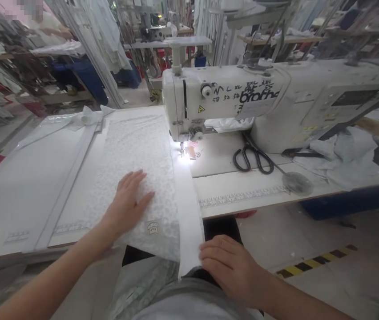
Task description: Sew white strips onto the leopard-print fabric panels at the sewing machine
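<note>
My left hand (130, 200) lies flat on a pale, patterned piece of fabric (143, 146), thumb out to the side, palm down. A small cloud-shaped badge (152, 227) shows on that fabric near my lap. Along its right edge runs a plain white fabric strip (189, 222), reaching up to the lit needle area of the sewing machine (223, 93). My right hand (224, 262) is closed at the strip's right edge near the lower end, fingers together and the thumb hidden beneath. The presser foot (182, 151) stands over the strip's far end.
Black-handled scissors (252, 160) lie on the machine bed, with a ruler scale (243, 198) along the front edge. Crumpled fabric (343, 155) sits at the right. A clear plastic-like sheet (32, 178) covers the table's left. More machines and a person (46, 29) are behind.
</note>
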Tool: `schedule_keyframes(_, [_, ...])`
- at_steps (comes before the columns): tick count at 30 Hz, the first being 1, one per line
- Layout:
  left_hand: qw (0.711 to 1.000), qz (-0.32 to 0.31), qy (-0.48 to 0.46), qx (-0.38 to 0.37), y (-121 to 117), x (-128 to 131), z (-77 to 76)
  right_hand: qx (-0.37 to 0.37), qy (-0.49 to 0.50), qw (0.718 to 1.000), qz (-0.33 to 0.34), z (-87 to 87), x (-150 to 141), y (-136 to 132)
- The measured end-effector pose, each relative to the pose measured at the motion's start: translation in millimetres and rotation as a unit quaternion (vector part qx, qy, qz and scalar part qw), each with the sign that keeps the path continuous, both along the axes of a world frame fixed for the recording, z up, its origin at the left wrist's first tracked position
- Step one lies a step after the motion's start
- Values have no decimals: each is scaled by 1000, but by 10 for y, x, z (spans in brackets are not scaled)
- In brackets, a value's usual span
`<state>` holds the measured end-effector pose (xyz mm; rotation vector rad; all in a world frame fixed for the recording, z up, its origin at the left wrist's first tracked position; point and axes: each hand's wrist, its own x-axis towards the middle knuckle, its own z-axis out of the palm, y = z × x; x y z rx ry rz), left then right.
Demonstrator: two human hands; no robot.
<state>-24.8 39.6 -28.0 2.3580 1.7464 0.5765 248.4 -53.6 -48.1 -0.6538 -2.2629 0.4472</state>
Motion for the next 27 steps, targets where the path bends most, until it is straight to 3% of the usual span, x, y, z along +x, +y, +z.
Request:
schedule_keyframes(5, [994, 27, 79, -68, 285, -334, -74, -47, 8, 999, 0, 9, -136, 14])
schedule_keyframes(10, [993, 0, 91, -68, 421, -413, -41, -61, 23, 998, 2, -44, -214, 57])
schedule_keyframes(14, [997, 5, 57, -46, 287, -163, 25, -81, 21, 996, -2, -78, -239, 92])
schedule_keyframes(18, [989, -104, -44, -92, -19, 234, 22, -75, 38, 996, -7, -95, -259, 113])
schedule_keyframes(20, [981, -153, -37, -112, -113, 350, -18, -62, 40, 997, -18, -114, -267, 118])
schedule_keyframes(27, [975, -187, 44, -114, 28, 349, -49, -45, 12, 999, -27, -49, -274, 307])
